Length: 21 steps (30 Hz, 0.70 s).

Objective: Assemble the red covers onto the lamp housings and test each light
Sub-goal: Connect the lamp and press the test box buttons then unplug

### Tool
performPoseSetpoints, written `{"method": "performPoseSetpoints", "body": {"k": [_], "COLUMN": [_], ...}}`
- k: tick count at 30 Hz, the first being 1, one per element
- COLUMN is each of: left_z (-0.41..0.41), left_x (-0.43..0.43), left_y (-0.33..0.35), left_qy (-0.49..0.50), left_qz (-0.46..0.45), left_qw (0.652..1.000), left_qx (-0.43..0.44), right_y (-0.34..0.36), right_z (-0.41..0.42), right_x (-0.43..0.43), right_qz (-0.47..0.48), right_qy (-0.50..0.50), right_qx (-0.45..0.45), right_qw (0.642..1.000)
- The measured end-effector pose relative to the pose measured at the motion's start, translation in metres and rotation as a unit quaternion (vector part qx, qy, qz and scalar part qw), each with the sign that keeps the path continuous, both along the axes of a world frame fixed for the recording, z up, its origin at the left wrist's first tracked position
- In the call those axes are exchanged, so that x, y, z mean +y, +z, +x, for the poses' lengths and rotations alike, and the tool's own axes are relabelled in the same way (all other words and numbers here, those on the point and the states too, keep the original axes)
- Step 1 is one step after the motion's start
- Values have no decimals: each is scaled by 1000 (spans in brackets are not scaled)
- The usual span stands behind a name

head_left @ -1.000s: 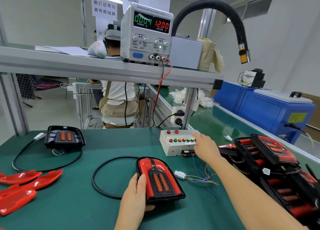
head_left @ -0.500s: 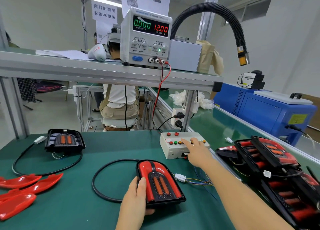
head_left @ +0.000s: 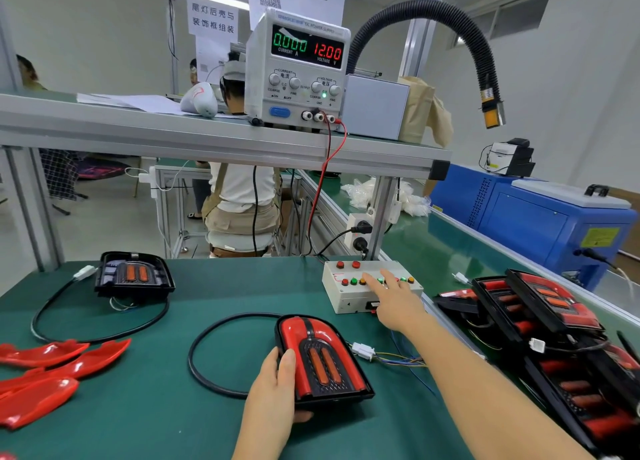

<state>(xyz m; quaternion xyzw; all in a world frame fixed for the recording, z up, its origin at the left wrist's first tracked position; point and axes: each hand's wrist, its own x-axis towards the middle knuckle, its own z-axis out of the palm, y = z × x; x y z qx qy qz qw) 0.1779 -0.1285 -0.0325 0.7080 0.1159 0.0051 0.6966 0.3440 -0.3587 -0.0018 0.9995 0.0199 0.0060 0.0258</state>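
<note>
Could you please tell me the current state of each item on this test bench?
DC power supply: on, reading 0.000 A, 12.00 V.
Covered lamp: red cover fitted, connector plugged in, not visibly lit.
Left hand: holds the covered lamp's left edge.
Right hand: fingers straight, touching the switch box buttons.
Bare lamp housing: uncovered, its plug unconnected.
Loose red covers: unfitted, lying on the mat.

Left hand gripping lamp, right hand — touching button box
</note>
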Motion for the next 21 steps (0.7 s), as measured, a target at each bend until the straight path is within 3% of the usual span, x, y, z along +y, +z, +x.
{"method": "performPoseSetpoints", "body": {"k": [21], "left_z": [2], "left_x": [-1], "left_y": [-2], "left_qy": [6], "left_qz": [-4], "left_qw": [1000], "left_qx": [0], "right_y": [2], "right_z": [4], "right_x": [-1], "right_qz": [-8], "right_qy": [-7], "right_qx": [45], "right_qw": [999]}}
